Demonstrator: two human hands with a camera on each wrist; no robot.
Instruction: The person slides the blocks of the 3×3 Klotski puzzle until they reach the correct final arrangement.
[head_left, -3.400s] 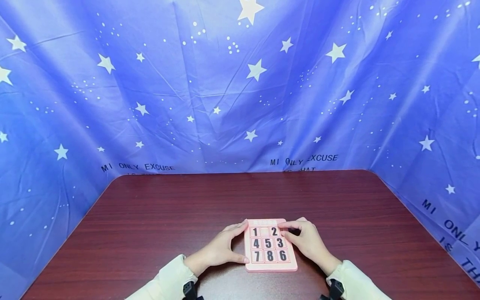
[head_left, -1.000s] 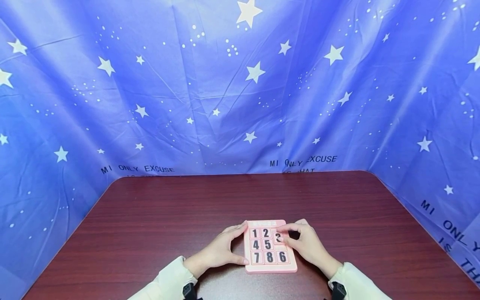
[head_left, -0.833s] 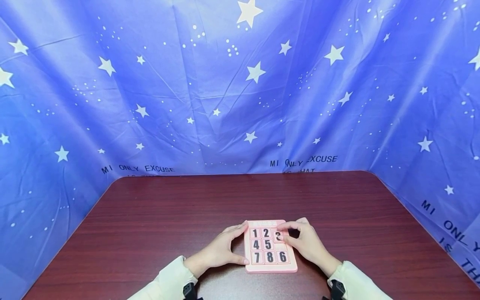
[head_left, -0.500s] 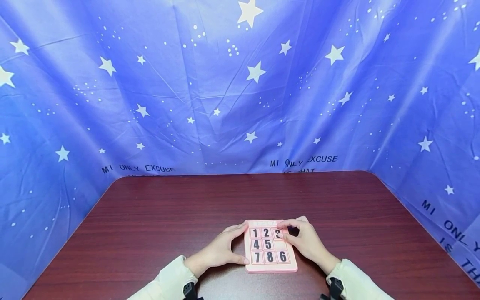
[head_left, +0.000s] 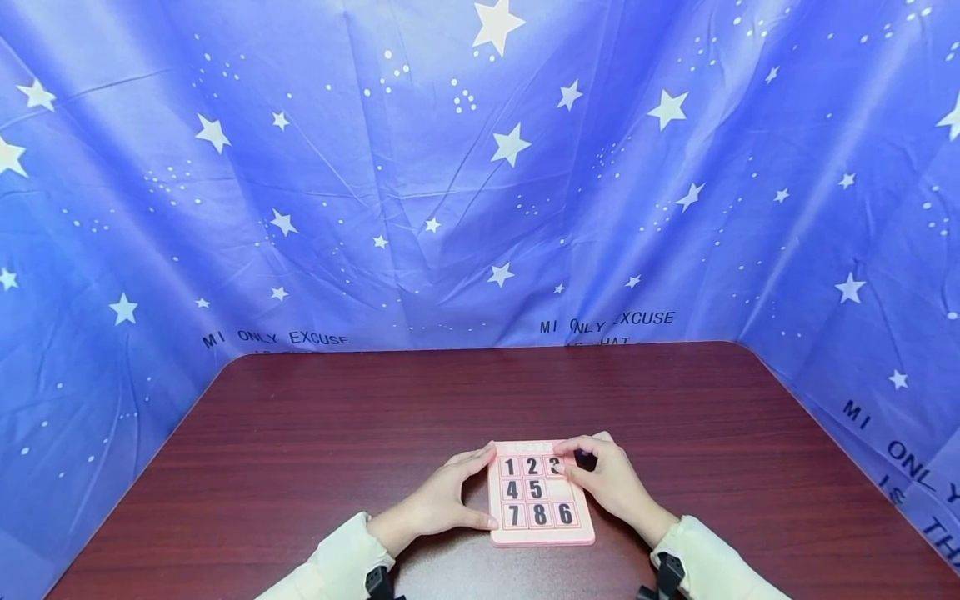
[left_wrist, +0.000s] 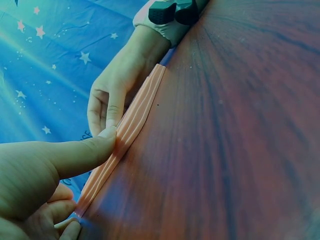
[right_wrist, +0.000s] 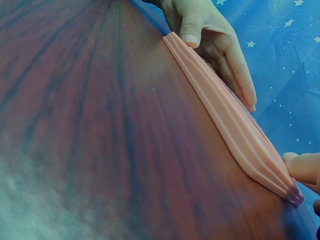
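A pink number slide puzzle (head_left: 542,536) lies flat on the table, in front of me. Its rows read 1 2 3, then 4 5 with a bare slot at the right, then 7 8 6. My left hand (head_left: 442,498) holds the puzzle's left side, thumb at the near corner and fingers at the far corner. My right hand (head_left: 617,477) reaches over the right edge; its thumb touches the 3 tile (head_left: 553,465) and partly covers it, while the index fingertip lies just above that tile. In the left wrist view, the ridged pink side (left_wrist: 134,121) of the puzzle shows.
The dark red wood table (head_left: 360,408) extends around the puzzle. Behind it and along both sides hangs a blue curtain (head_left: 420,167) with white stars. Black wrist devices (head_left: 378,582) sit at the cream sleeves (head_left: 337,554).
The 2 tile has slid left into the top middle slot. The 3 tile has moved up from the middle row to the top right, under the right thumb. The left hand has stayed put.
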